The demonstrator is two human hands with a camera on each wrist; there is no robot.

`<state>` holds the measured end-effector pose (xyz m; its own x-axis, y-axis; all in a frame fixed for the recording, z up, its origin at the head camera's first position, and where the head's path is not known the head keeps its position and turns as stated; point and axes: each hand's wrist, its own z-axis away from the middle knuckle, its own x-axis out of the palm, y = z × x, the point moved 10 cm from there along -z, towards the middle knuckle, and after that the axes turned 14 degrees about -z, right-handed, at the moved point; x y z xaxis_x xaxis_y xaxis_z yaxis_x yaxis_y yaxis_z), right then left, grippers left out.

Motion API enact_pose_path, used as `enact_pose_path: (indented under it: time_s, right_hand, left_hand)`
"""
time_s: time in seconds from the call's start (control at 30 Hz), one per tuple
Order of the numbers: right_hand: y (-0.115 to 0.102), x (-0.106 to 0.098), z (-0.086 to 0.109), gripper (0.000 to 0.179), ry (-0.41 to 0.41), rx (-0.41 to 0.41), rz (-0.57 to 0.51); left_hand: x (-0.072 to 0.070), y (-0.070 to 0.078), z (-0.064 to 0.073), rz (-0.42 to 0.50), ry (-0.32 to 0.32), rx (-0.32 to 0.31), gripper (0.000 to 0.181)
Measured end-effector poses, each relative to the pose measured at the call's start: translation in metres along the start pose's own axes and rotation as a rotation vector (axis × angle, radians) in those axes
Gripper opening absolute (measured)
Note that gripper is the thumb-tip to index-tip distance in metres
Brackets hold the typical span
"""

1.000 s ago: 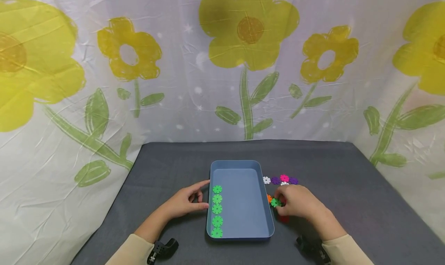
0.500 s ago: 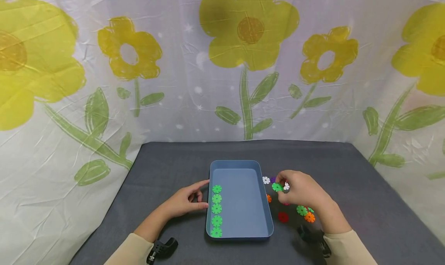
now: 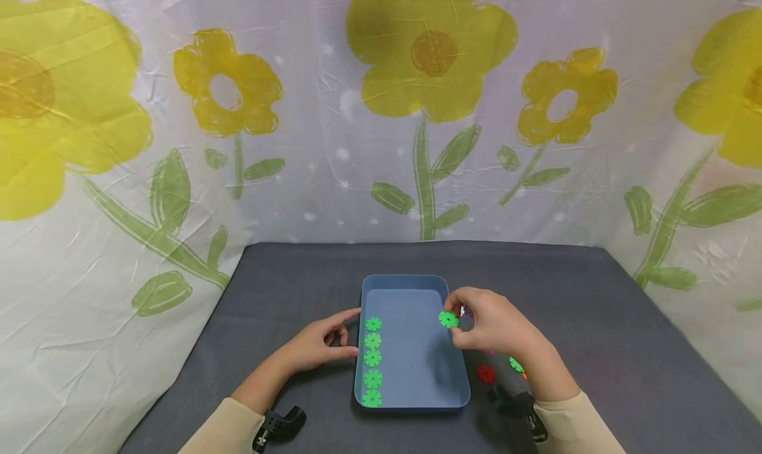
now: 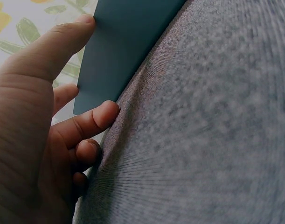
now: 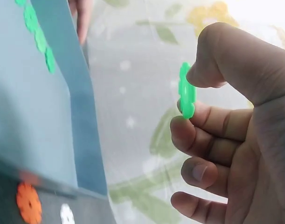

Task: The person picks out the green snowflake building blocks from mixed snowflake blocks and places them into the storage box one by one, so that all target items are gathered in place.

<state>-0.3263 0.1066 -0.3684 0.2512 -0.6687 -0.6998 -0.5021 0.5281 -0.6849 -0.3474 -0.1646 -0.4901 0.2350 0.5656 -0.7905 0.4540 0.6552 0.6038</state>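
My right hand [image 3: 491,321] pinches a green snowflake disc [image 3: 448,319] between thumb and fingertips, over the right rim of the blue tray [image 3: 423,374]. In the right wrist view this green disc [image 5: 186,91] is seen edge-on, the lower fingers bent loosely beneath it. Along the tray's left side runs a column of several green snowflake discs [image 3: 372,357]. My left hand [image 3: 312,348] rests beside the tray, thumb and index finger extended to its left wall. The left wrist view has the thumb [image 4: 70,39] right at the tray wall [image 4: 119,51], other fingers bent near the cloth.
Right of the tray lie loose discs, partly hidden by my right hand: a red disc [image 3: 485,374] and a green disc [image 3: 515,363]. An orange disc [image 5: 29,204] and a white disc [image 5: 66,214] lie close to the tray. A flowered curtain [image 3: 321,176] stands behind the table.
My right hand has carried the green disc from the loose discs up and left to above the tray's right rim. The left hand has stayed at the tray's left wall.
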Motion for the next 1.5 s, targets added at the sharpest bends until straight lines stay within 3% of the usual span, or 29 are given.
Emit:
enact_pose_path:
  time_s: [0.33, 0.63, 0.87, 1.07, 1.27, 1.5]
  right_hand:
    - [-0.037, 0.042, -0.004, 0.026, -0.092, -0.217, 0.087]
    - [-0.051, 0.079, -0.004, 0.022, -0.216, -0.275, 0.084]
    - [-0.047, 0.107, -0.004, 0.021, -0.36, -0.225, 0.008]
    - [-0.031, 0.133, -0.003, 0.018, -0.45, -0.163, 0.026]
    - [-0.021, 0.15, -0.003, 0.017, -0.497, -0.146, 0.06]
    - [-0.021, 0.155, -0.002, 0.019, -0.497, -0.168, 0.08]
  left_hand:
    - [0.001, 0.003, 0.001, 0.014, -0.013, 0.012, 0.077]
    - [0.0, 0.003, 0.001, -0.002, 0.002, 0.019, 0.077]
    - [-0.001, 0.003, 0.001, -0.002, 0.001, 0.006, 0.076]
    - [0.0, 0.002, 0.002, -0.014, 0.001, 0.013, 0.077]
    - [0.001, 0.001, 0.002, -0.023, 0.008, 0.019, 0.076]
    - [-0.001, 0.004, 0.001, -0.01, 0.005, 0.026, 0.077]
